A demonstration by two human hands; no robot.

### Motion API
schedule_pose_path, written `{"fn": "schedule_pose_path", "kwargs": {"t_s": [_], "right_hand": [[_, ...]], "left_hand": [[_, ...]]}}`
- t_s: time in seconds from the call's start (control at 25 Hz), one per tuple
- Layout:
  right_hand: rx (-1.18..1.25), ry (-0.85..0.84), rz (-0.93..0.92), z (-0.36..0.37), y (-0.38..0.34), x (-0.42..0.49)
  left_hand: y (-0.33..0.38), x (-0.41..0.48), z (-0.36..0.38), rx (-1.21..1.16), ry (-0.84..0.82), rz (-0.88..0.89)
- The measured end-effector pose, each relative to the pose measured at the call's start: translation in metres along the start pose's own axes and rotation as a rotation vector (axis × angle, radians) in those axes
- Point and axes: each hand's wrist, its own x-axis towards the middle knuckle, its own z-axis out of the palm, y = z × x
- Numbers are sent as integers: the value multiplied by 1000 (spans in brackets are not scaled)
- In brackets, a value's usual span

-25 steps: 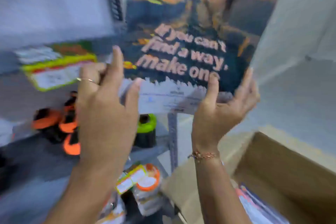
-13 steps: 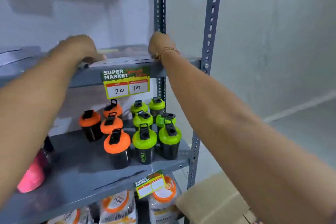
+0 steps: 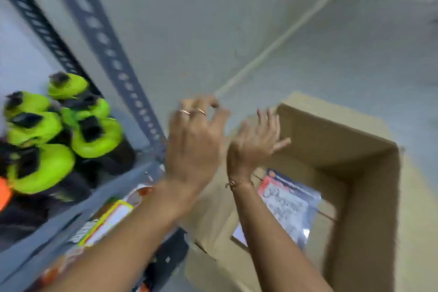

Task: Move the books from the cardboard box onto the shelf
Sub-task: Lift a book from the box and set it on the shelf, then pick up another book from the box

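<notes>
Book (image 3: 290,206), one visible, flat on the floor of the open cardboard box (image 3: 369,197) beside the shelf (image 3: 78,218); left hand (image 3: 192,147) and right hand (image 3: 254,147) empty, fingers spread, side by side above it, seemingly poised to reach in.

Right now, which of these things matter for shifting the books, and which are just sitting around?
Part of the job:
cardboard box
book lying in the box
shelf
left hand and right hand, both open and empty

Just sitting around:
green-lidded bottles
price label
</notes>
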Motion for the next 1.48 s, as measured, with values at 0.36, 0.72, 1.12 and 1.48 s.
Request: {"fn": "schedule_pose_path", "kwargs": {"t_s": [0.36, 0.72, 1.12, 1.48], "right_hand": [[-700, -739, 1057, -100, 309, -70], [-680, -694, 1054, -97, 331, -85], [-690, -348, 1106, -94, 296, -79], [206, 390, 726, -85, 67, -14]], "left_hand": [[128, -202, 280, -255, -1360, -570], [123, -242, 311, -25, -1306, -853], [130, -223, 273, 39, -1164, -621], [67, -45, 60, -106, -326, -111]]}}
